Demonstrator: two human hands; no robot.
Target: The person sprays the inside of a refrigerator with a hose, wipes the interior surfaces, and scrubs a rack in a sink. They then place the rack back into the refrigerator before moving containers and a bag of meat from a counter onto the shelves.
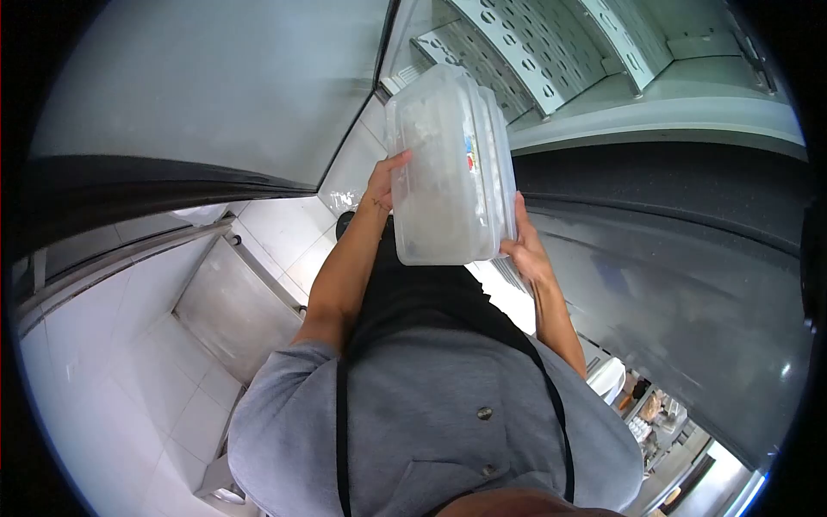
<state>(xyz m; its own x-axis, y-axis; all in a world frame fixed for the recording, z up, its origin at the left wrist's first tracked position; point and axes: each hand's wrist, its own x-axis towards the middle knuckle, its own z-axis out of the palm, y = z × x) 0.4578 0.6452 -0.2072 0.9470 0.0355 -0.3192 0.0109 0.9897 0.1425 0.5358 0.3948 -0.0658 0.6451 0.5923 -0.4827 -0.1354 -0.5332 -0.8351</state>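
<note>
A translucent plastic container (439,181) with a small coloured label on its side is held in front of my body, tilted, with its long side running up the view. My left hand (385,183) grips its left edge, thumb over the near face. Around the lower right edge, my right hand (527,244) has its thumb and fingers closed. Frosted plastic hides what is inside, if anything. Just beyond the container's far end are the perforated metal racks (525,52) of an open cabinet.
An open grey door (215,86) stands at the upper left. On the right is a dark metal panel (672,302) below the cabinet's ledge. A metal panel (237,302) is at the left by the white tiled floor (280,233). Shelves with goods (659,414) show at the lower right.
</note>
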